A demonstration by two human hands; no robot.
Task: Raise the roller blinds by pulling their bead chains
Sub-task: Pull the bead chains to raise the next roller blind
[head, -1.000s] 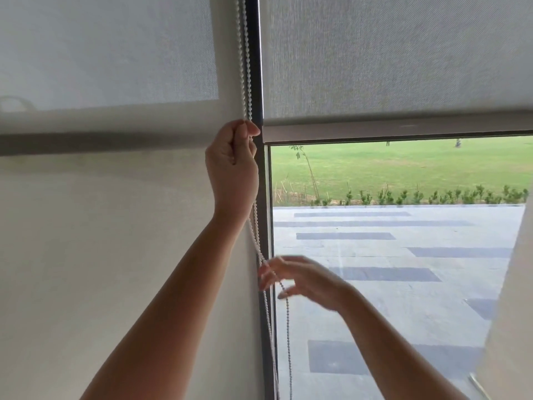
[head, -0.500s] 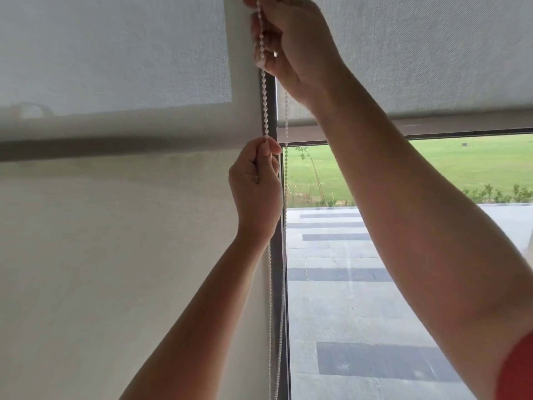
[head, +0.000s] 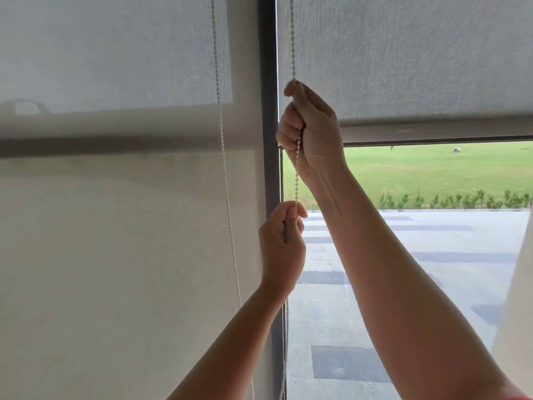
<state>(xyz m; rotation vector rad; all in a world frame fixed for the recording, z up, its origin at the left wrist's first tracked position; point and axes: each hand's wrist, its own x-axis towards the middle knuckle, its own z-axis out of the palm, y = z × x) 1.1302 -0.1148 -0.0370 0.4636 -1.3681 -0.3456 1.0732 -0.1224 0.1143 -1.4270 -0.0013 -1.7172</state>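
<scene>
A white bead chain (head: 293,39) hangs beside the dark window frame (head: 267,82). My right hand (head: 311,131) is closed around the chain, level with the bottom bar (head: 438,129) of the right grey roller blind (head: 403,53). Lower down, my left hand (head: 284,243) grips the same chain in a fist. That blind is partly raised, with lawn and paving visible beneath it. The left roller blind (head: 115,197) hangs fully down, and its own bead chain (head: 225,168) dangles free in front of it.
A pale curtain or wall edge (head: 516,313) stands at the far right. Through the glass I see a paved terrace (head: 403,269), a low hedge (head: 461,200) and grass beyond.
My right hand has come down from the top of the view to the bottom bar's height, holding the chain. My left hand has also dropped lower along the chain.
</scene>
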